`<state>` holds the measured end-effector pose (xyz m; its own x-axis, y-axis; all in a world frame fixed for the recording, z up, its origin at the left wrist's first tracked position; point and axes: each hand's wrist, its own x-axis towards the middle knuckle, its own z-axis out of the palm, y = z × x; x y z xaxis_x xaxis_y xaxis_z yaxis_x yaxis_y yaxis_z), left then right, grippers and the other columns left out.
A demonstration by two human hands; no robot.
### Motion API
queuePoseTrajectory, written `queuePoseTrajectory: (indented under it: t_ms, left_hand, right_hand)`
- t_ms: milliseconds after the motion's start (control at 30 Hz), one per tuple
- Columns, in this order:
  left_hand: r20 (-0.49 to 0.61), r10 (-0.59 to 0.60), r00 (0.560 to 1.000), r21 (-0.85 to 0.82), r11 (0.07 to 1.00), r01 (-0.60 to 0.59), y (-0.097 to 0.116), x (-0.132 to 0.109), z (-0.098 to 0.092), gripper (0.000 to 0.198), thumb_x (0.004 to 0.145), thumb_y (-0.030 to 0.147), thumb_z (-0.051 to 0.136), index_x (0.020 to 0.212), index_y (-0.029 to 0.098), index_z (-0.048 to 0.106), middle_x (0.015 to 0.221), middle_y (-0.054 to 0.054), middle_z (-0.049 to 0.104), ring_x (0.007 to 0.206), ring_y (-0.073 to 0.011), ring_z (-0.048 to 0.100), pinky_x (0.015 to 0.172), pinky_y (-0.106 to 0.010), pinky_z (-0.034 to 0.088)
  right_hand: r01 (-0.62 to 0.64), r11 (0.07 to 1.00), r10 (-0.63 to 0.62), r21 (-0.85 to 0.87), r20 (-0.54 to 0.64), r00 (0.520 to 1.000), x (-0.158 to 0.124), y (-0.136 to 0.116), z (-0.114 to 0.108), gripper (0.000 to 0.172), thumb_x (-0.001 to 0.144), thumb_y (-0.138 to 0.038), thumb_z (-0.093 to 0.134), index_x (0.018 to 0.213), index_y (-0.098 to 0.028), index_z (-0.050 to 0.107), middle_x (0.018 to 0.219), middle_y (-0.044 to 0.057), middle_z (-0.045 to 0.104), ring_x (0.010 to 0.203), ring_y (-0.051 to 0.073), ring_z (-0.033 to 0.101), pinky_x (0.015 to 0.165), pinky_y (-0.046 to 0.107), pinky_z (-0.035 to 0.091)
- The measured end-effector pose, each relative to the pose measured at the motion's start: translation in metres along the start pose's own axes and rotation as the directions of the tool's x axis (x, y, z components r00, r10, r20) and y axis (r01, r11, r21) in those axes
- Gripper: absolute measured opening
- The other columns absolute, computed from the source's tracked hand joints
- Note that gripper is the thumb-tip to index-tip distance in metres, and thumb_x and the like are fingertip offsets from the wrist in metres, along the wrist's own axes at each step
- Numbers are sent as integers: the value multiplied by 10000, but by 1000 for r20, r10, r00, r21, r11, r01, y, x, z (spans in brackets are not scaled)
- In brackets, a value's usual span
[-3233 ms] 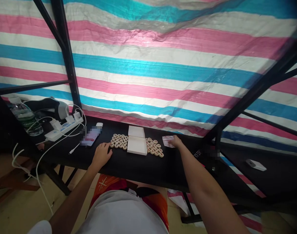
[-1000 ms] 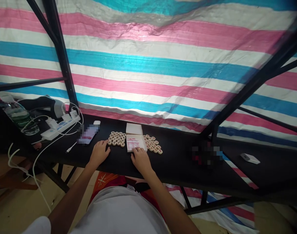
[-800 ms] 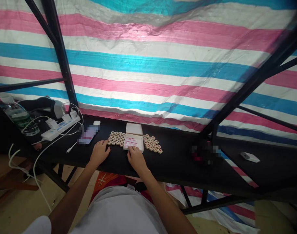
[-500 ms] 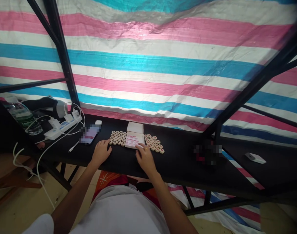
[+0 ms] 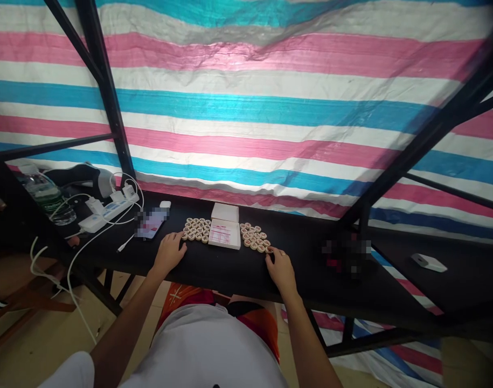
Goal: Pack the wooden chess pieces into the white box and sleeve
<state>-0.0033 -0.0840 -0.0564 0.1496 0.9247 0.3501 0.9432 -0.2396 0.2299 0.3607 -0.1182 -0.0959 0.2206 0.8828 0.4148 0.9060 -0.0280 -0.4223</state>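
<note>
My left hand (image 5: 170,253) lies on the black tabletop with fingers spread, its fingertips at the near left edge of a cluster of round xiangqi pieces (image 5: 196,229). Between the clusters sits an open white box (image 5: 225,234) with pink line printing on its inside, its lid (image 5: 225,212) folded back. Right of the box lies a second cluster of xiangqi pieces (image 5: 254,236) with red marks. My right hand (image 5: 282,269) has thumb and fingers closed around the xiangqi piece at that cluster's near right end, which is mostly hidden.
On the left are a phone (image 5: 151,223), white cables, a power strip (image 5: 109,213) and a water bottle (image 5: 48,199). A dark blurred object (image 5: 347,253) lies to the right, with a white adapter (image 5: 429,263) beyond. Black metal bars and a striped tarp (image 5: 246,108) enclose the table.
My right hand has left the open box and moved right to the end piece of the right cluster. My left hand stays in place. The view has shifted slightly.
</note>
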Motion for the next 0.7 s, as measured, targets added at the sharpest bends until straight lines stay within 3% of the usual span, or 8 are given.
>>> queuePoseTrajectory:
  t_ms: [267, 500, 633, 700]
  left_hand:
    - [-9, 2, 1000, 5, 1000, -2, -1, 0, 1, 393, 844, 268, 449, 1216, 164, 521, 1115, -105, 587, 1061, -255, 510, 926, -370, 385]
    - [-17, 17, 1000, 12, 1000, -16, -2, 0, 2, 389, 850, 265, 447, 1216, 158, 521, 1113, -105, 586, 1053, -254, 511, 925, -365, 387]
    - [-32, 21, 999, 11, 1000, -21, -3, 0, 1, 401, 841, 258, 464, 1224, 149, 512, 1098, -108, 583, 1048, -260, 512, 916, -377, 400]
    - [-99, 23, 995, 17, 1000, -22, 1, -1, -1, 398, 831, 233, 478, 1217, 145, 518, 1105, -120, 568, 1076, -270, 495, 927, -387, 396]
  right_hand:
    - [-45, 998, 47, 50, -23, 999, -3, -4, -8, 249, 821, -306, 405, 934, -178, 587, 924, 107, 605, 873, 243, 547, 798, 355, 416]
    - [-92, 949, 122, 301, -83, 989, -3, -4, -18, 258, 808, -381, 455, 925, -180, 567, 936, 100, 621, 874, 224, 580, 814, 350, 445]
    - [-49, 925, 63, 376, -24, 998, -6, -12, -21, 275, 793, -390, 488, 955, -184, 571, 980, 97, 628, 885, 224, 588, 813, 365, 464]
    - [-18, 910, 14, 415, 13, 1000, -9, -20, -20, 275, 792, -390, 502, 962, -187, 574, 993, 96, 631, 889, 224, 591, 812, 368, 473]
